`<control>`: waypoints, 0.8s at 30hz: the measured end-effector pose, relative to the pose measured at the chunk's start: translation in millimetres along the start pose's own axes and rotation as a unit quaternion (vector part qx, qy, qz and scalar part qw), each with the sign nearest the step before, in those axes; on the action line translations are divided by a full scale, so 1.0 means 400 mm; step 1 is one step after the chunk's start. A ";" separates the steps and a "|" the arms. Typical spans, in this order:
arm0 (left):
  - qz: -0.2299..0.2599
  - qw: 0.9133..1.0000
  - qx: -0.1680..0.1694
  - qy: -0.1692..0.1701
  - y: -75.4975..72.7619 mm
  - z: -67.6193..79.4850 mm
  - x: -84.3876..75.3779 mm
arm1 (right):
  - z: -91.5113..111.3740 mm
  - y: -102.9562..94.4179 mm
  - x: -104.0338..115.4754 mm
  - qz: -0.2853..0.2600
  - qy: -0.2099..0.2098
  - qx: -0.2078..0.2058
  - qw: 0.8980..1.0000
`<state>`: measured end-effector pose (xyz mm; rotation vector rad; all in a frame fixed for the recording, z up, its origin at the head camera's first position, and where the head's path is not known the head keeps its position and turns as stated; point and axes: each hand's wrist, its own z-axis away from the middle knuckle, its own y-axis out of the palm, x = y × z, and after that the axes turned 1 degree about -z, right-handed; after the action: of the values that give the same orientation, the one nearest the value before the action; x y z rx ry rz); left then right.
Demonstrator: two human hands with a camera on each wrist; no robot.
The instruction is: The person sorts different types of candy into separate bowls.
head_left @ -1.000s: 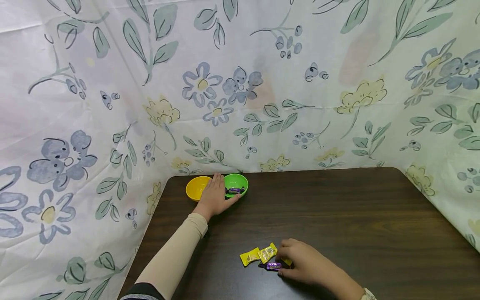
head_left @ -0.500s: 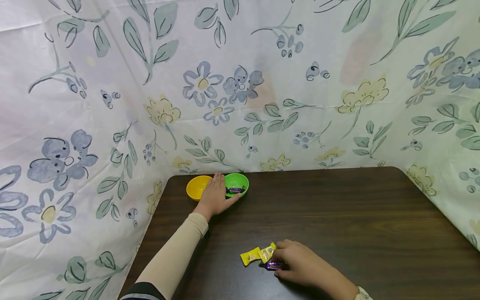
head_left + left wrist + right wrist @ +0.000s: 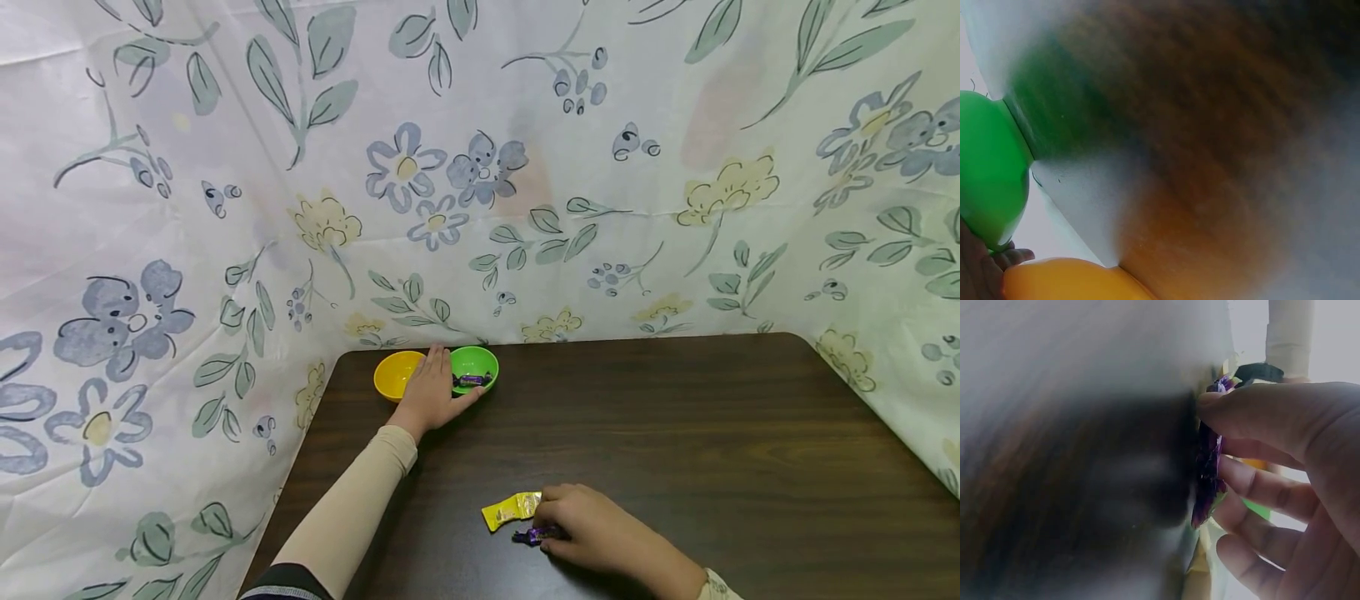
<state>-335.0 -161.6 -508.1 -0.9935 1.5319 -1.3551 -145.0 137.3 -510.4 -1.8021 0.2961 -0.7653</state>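
My left hand point(image 3: 431, 390) lies across the two small bowls at the back left, fingers straight between them and thumb along the near rim of the green bowl point(image 3: 487, 360). The yellow bowl point(image 3: 390, 377) is on its other side, partly covered by the hand. One purple-wrapped candy point(image 3: 471, 381) sits in the green bowl. At the front, my right hand point(image 3: 592, 529) pinches another purple-wrapped candy point(image 3: 1209, 456) between thumb and fingers, low at the tabletop. Right beside it lie yellow-wrapped candies point(image 3: 506, 510), partly hidden by the fingers.
The dark wooden table point(image 3: 675, 417) stretches to the right and back. A white floral cloth point(image 3: 570, 167) hangs behind it and along both sides. The bowls stand close to the back edge.
My right hand has shifted slightly left, and the purple candy has moved a little left and nearer to me. The right-hand yellow candy has turned slightly. My left hand stays put.
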 end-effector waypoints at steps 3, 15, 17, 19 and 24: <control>0.000 1.000 0.002 0.000 -0.003 0.000 0.000 | -0.005 -0.006 0.004 -0.012 0.001 0.004 1.000; 0.001 1.000 -0.003 -0.002 0.001 0.004 -0.006 | -0.011 -0.040 0.000 -0.040 0.018 0.028 0.999; -0.002 1.000 0.003 -0.003 0.002 0.005 -0.007 | -0.011 -0.049 -0.006 -0.037 0.024 0.030 0.999; -0.004 1.000 0.006 -0.004 0.003 0.006 -0.006 | -0.012 -0.058 -0.014 -0.033 0.026 0.027 0.999; -0.006 1.000 0.006 -0.007 0.002 0.003 -0.005 | -0.014 -0.086 -0.034 -0.048 0.038 0.018 0.998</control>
<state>-333.3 -160.0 -508.9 -1.0045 1.5076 -1.3604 -164.5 153.4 -482.7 -1.7665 0.2464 -0.9026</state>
